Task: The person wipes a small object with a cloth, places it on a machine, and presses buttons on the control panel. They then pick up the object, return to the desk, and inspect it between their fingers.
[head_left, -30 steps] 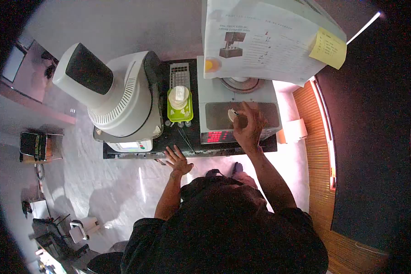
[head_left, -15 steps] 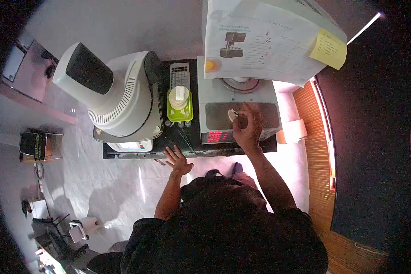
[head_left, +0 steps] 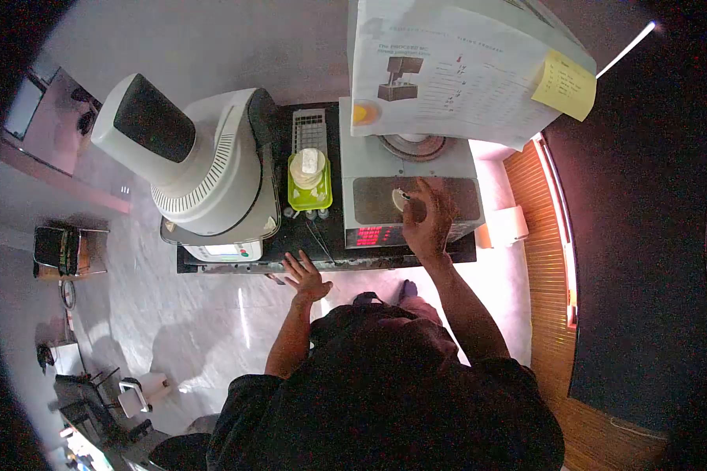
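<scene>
My right hand (head_left: 430, 218) is over the dark top panel (head_left: 369, 202) of a white bench machine, its thumb and fingers curled in a pinch. At the fingertips is a small pale disc (head_left: 400, 201) with a dark spot by its edge; its exact kind is too small to tell. My left hand (head_left: 306, 280) is open, fingers spread at the front edge of the black bench (head_left: 291, 253), holding nothing. Thin dark tweezers (head_left: 320, 238) lie just beyond it. A lime-green tray (head_left: 322, 198) holds round off-white pads (head_left: 305, 174) with a white block (head_left: 312, 160) on top.
A large white-and-grey device (head_left: 212, 173) with a tilted dark screen stands left. Red digits glow on the right machine's display (head_left: 371, 235). Printed sheets (head_left: 456, 78) with a yellow note (head_left: 565, 85) hang above it. A white grid rack (head_left: 309, 129) lies behind the tray.
My right hand has shifted very slightly right, and the pale disc looks a little rounder at its fingertips. My left hand has stayed at the bench edge.
</scene>
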